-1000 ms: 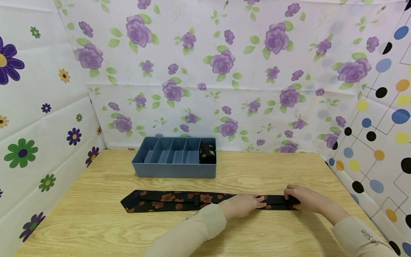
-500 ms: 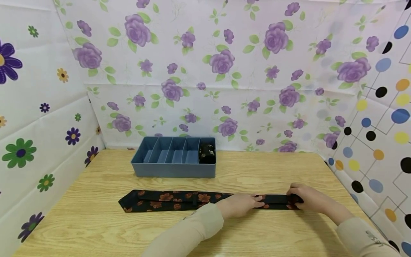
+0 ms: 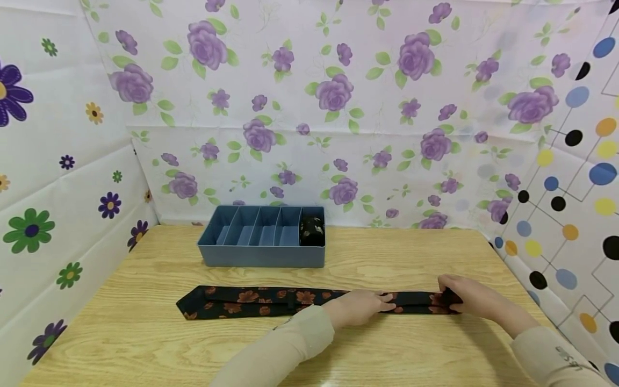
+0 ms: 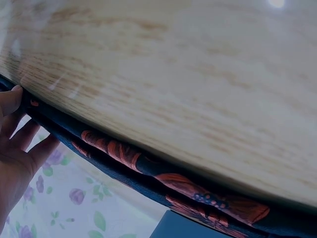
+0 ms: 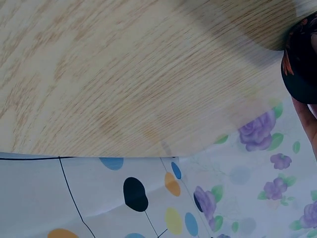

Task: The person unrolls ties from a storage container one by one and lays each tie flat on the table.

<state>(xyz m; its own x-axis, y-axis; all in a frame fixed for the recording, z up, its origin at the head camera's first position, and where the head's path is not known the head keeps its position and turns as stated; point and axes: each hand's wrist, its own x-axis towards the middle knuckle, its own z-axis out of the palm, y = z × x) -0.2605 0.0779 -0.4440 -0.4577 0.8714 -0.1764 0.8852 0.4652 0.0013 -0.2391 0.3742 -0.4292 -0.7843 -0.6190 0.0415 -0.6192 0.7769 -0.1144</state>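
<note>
Hands, head view: left hand [image 3: 355, 308] lies across the tie [image 3: 263, 302] with its fingers reaching out over the cloth; right hand [image 3: 471, 301] curls around the tie's far right end, gripping a dark bunched part.
Tie, head view: stretched lengthwise on the table [image 3: 411, 355], in front of the box [image 3: 261, 256], back side up; a broad pointed tip lies at the left, a small dark loop [image 3: 292, 299] crosses the middle, and rust-orange flowers dot the near-black fabric.
Box, head view: smooth blue-grey, oblong, split by thin dividers into five slots; a dark patterned bundle [image 3: 311, 232] sits in the rightmost.
Surroundings, head view: pale wood grain below, a creased white cloth [image 3: 377, 118] with purple roses behind, beige sleeves on both arms.
Tie, left wrist view: its layered folded edges show from the side, along with blue dots inside one orange flower; left thumb and fingers touch it on opposite edges, and one corner of the box appears.
Tie end, right wrist view: a rounded, thick roll, mostly hidden from above by the right hand, shows its curved dark side and an orange patch, held by that partly cropped hand.
</note>
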